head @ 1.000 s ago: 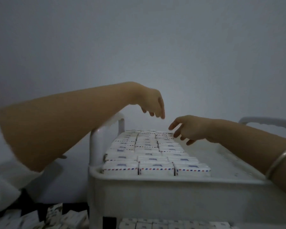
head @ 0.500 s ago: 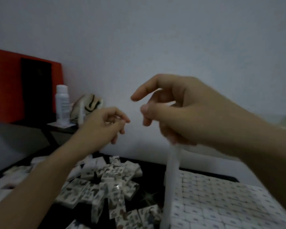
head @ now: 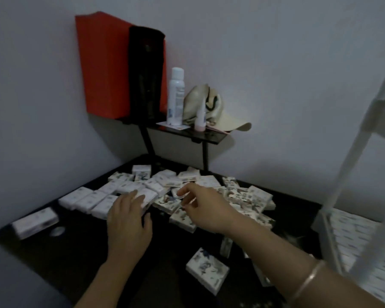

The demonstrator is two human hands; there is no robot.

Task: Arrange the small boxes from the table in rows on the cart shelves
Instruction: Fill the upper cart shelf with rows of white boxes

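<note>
Dim grey walls close round a dark bench [head: 76, 252], and both hands are over it. On the left hand [head: 129, 223] the fingers [head: 132, 197] are straight and a little apart, with their tips resting on one small box [head: 148, 196] at the near edge of the heap. The right hand [head: 203, 210] hovers just beside it, fingers [head: 183, 192] loosely curled with gaps between them, holding nothing that shows.

Around them the small boxes [head: 242, 196] lie scattered, some flat and some tipped, with dozens left. A lone box [head: 33, 222] sits apart at the left and a stray box [head: 207, 270] lies nearer the front.

Further right stands the white cart [head: 351, 152], whose visible shelf [head: 321, 221] already carries close rows of boxes [head: 365, 236]. By that, a good share seems done, yet the bench pile is large, and this looks like the start of another pickup.
</note>
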